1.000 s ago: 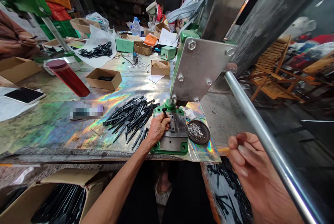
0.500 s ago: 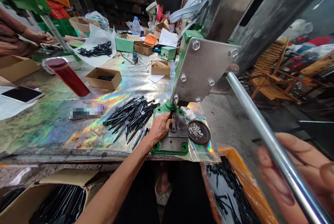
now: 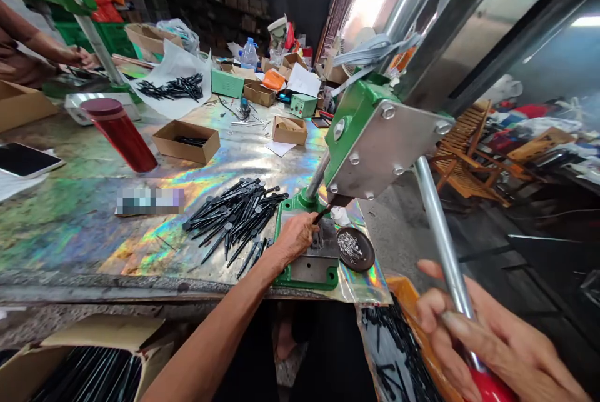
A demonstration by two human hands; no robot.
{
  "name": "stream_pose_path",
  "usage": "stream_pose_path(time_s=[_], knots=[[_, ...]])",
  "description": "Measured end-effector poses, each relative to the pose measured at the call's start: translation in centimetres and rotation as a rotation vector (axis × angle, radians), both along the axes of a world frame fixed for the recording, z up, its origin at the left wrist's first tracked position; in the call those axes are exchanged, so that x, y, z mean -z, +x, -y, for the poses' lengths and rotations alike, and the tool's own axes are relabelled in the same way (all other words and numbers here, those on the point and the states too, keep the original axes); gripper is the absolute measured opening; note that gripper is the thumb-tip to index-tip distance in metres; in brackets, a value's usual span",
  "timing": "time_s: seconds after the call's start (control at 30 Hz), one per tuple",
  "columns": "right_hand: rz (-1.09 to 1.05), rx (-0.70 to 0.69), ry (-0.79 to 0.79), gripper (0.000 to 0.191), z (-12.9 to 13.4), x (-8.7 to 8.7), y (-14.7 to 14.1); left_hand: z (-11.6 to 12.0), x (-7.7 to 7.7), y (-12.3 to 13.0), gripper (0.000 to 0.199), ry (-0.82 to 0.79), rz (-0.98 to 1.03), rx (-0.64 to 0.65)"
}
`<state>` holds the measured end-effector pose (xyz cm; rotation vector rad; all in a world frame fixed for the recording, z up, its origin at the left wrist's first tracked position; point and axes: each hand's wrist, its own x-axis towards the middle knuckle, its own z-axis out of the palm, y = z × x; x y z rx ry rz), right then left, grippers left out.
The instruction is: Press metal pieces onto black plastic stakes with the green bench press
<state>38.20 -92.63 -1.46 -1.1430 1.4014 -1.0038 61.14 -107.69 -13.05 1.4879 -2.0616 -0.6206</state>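
Left hand (image 3: 295,238) resting on the green press (image 3: 307,282), fingers pinching a small black rod (image 3: 321,216) under the press head. Right hand (image 3: 487,339) closed around the steel lever (image 3: 445,233), just above its red grip (image 3: 490,386). Dish of metal pins (image 3: 355,251) just beside the press.

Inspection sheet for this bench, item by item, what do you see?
Surface: iridescent foil sheet covering the bench.
Job items: green hand press with steel die plate; black plastic pieces piled beside it; dish of small metal pieces.
Clutter: cardboard box, red tumbler, tablet.
Hands: left hand holding a black piece at the press; right hand gripping the steel lever.
Cables: grey cable bundle above the press.
Surroundings: wooden folding chair; co-worker's hand at far left.
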Motion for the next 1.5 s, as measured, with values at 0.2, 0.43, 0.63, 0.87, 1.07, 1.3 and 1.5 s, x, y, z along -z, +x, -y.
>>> stream_pose_path(time_s=[0.2,0.43,0.63,0.87,1.07,1.3,1.5], knots=[[-0.048,0.017,-0.027,0.042,1.4,2.2,2.0,0.0,0.2,0.0,0.023,0.004,-0.029,0.032],[-0.026,0.006,-0.127,0.040,2.9,4.8,3.1,-0.1,0.3,0.0,0.024,0.013,-0.027,0.026],[-0.118,0.048,-0.086,0.037,2.9,4.5,3.5,-0.3,0.1,-0.1,0.025,0.025,0.040,0.016],[-0.163,0.158,-0.262,0.027,4.1,7.0,4.1,-0.3,0.1,-0.3,0.026,0.018,0.027,-0.002],[-0.052,0.100,-0.267,0.033,4.4,7.7,3.8,-0.3,0.2,-0.1,0.026,-0.037,0.056,0.018],[-0.076,0.011,-0.131,0.034,3.0,5.2,2.9,-0.5,0.7,-0.4,0.024,-0.049,0.052,-0.041],[-0.115,0.128,-0.337,0.022,4.2,7.2,4.0,-0.4,0.8,-0.4,0.024,-0.052,0.086,-0.039]])
